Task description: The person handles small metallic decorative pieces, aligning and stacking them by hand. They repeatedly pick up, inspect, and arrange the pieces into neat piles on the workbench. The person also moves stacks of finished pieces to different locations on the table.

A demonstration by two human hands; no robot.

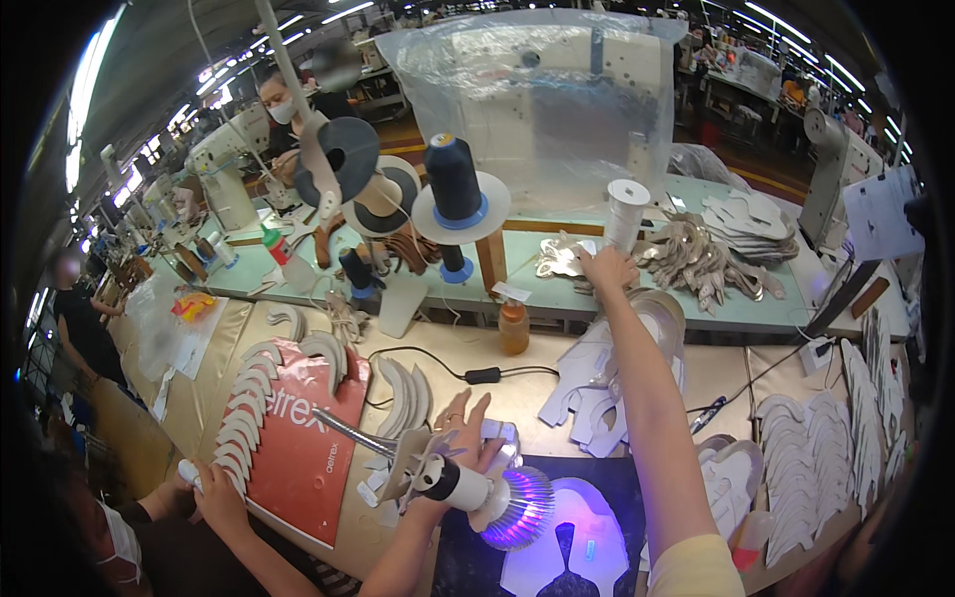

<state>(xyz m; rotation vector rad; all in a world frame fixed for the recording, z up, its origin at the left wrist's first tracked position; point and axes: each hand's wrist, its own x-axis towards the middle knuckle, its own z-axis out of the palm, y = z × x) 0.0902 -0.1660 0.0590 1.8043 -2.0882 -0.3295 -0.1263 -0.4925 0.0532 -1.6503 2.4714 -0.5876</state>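
Note:
My right arm stretches forward over the table. My right hand (609,270) is at the foot of a white cylindrical spool (625,214), beside shiny pale cut pieces (562,257); its fingertips are partly hidden, so a grip cannot be made out. My left hand (464,430), fingers apart, is behind a lamp (468,490) on a flexible metal neck, next to a small pale block (500,438). The lamp casts violet light on a white cut piece (572,512) with a dark slot, lying on a black mat (463,557).
At lower left, a co-worker's hand (221,502) is by a row of curved pale pieces (244,423) on a red sheet (298,468). White panels (587,383), an amber jar (513,329), a cable switch (483,375) and thread cones (456,189) stand or lie around. A plastic-covered machine (537,119) is behind.

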